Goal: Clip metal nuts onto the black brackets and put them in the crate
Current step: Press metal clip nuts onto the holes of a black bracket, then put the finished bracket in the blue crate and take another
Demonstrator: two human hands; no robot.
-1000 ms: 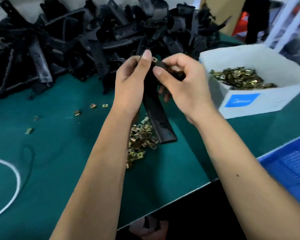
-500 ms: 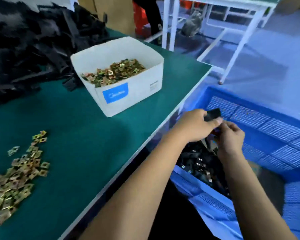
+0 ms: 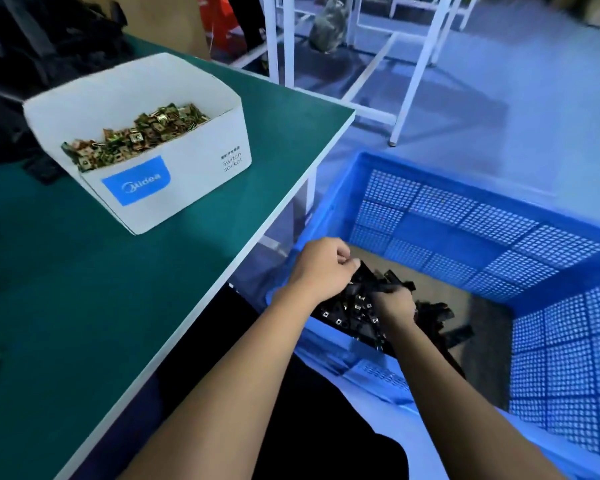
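Two hands have swung from the bench (image 3: 160, 271) into the blue crate (image 3: 465, 220): left hand (image 3: 321, 270) and right hand (image 3: 394, 303) both grip a finished black bracket (image 3: 373, 277), about to drop it

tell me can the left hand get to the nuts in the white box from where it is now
Probably yes. The left hand is down at the blue crate, beside the table edge. The white box is open-topped, the metal nuts are exposed, and bare green table lies between.
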